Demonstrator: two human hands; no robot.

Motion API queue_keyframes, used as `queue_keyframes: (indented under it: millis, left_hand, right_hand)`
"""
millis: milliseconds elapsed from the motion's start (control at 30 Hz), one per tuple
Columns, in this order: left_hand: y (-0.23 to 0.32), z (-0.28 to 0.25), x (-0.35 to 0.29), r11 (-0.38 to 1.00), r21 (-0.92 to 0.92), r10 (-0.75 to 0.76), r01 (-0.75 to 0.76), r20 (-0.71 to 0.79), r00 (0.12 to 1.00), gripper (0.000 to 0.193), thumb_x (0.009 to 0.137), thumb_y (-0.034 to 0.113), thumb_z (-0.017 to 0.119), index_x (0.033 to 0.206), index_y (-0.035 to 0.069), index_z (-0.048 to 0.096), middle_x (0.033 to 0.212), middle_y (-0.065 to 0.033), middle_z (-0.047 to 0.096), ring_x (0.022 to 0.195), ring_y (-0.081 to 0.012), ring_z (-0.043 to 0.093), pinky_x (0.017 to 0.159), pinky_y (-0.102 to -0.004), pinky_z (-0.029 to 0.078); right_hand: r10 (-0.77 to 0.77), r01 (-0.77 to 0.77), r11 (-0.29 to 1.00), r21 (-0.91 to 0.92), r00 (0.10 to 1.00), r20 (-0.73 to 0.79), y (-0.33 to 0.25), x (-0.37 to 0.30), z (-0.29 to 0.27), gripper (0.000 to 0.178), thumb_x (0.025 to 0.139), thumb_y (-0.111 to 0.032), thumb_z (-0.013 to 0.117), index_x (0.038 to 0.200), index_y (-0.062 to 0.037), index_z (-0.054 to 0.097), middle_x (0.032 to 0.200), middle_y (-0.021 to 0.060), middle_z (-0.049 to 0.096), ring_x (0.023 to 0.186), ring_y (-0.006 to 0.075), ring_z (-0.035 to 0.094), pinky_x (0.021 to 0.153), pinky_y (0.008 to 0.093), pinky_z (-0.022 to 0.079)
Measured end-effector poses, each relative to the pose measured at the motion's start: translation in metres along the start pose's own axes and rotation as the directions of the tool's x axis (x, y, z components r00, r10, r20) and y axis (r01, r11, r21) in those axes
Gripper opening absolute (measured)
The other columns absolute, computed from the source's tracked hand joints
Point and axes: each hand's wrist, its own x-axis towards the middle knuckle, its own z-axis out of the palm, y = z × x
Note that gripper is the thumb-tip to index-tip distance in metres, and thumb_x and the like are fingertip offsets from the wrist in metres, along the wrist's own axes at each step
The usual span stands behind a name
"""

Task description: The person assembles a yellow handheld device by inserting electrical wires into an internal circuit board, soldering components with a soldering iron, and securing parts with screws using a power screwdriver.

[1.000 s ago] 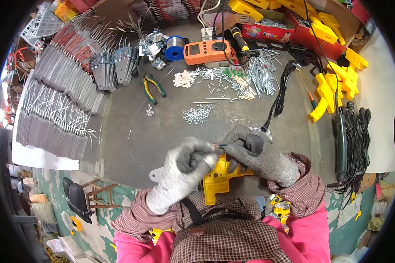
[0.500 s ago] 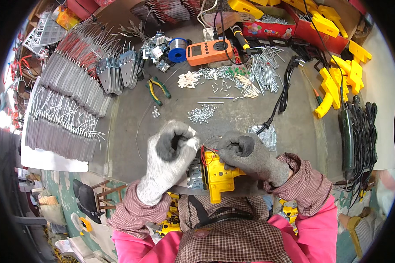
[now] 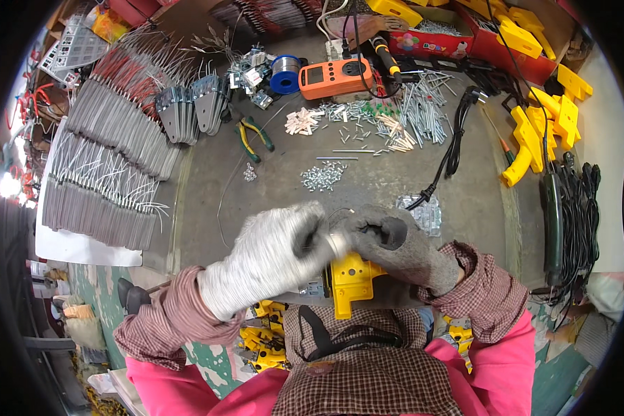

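Observation:
My left hand, in a pale glove with dark fingertips, is smeared by motion. Its fingers are closed and meet those of my right hand; what they pinch is hidden. Grey-gloved, my right hand is closed, thumb and fingers pinching thin wires, with one wire end arching up between the hands. Below the fingers lies a yellow plastic housing at the table's near edge, its top covered by my hands. A metal plate part shows partly beside its left side.
Small screws lie in a heap beyond my hands, near green-and-yellow pliers. A black power cord and a clear plastic piece are to the right. Flat grey wired parts fill the left; yellow housings lie far right.
My left hand has moved right and onto my right hand's fingertips, its forearm swinging outward. The red wires seen before are now covered. The right hand has barely moved.

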Motion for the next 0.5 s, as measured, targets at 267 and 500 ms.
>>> queue_keyframes:
  millis: [267, 500]
  left_hand:
    - [0.011, -0.011, 0.005, 0.895, 0.387, 0.211, -0.22, 0.065, 0.975, 0.027, 0.088, 0.031, 0.062, 0.086, 0.004, 0.059, 0.078, -0.0109, 0.06, 0.069, -0.0319, 0.062, 0.06, -0.0412, 0.051]
    - [0.001, -0.009, 0.007, 0.706, -0.492, -0.22, 0.509, 0.53, 0.819, 0.033, 0.1, 0.029, 0.05, 0.081, 0.003, 0.056, 0.061, 0.0001, 0.053, 0.054, -0.0095, 0.051, 0.054, -0.0279, 0.046]
  right_hand:
    - [-0.142, 0.141, 0.99, -0.025, 0.989, -0.044, 0.006, -0.001, 0.002, 0.019, 0.092, -0.012, 0.057, 0.107, -0.0009, 0.061, 0.104, 0.0119, 0.065, 0.09, 0.0189, 0.062, 0.081, 0.0317, 0.05]
    - [-0.107, 0.107, 0.994, 0.015, 0.994, 0.0, 0.005, -0.002, 0.005, 0.02, 0.092, -0.012, 0.056, 0.108, -0.0008, 0.062, 0.105, 0.0113, 0.065, 0.092, 0.0193, 0.063, 0.083, 0.0332, 0.05]
